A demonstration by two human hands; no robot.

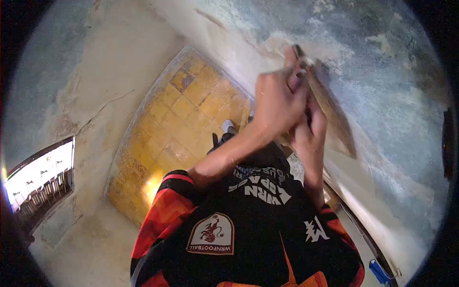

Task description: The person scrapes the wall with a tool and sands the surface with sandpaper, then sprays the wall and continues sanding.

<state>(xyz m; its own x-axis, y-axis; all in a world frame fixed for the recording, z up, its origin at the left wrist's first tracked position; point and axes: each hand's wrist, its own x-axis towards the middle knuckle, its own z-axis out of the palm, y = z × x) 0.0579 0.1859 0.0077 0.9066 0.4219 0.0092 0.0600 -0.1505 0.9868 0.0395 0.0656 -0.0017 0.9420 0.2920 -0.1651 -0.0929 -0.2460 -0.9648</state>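
My left hand (281,103) and my right hand (308,131) are held close together, partly overlapping, at the wall (392,91). Both are closed, with their fingers curled in. A short object with a dark, metal-looking end (298,51) sticks out past the fingertips. Blur and the fingers hide the rest of it, so its kind does not show. Around the fingertips the wall's blue-grey paint is patchy, with pale and brownish bare areas. A brownish shadow falls on the wall beside my right hand.
Worn yellow floor tiles (191,110) lie below, with a foot (228,126) on them. A cracked wall (103,103) stands at the left, with a bright barred window (43,177). A blue item (379,271) is at the lower right.
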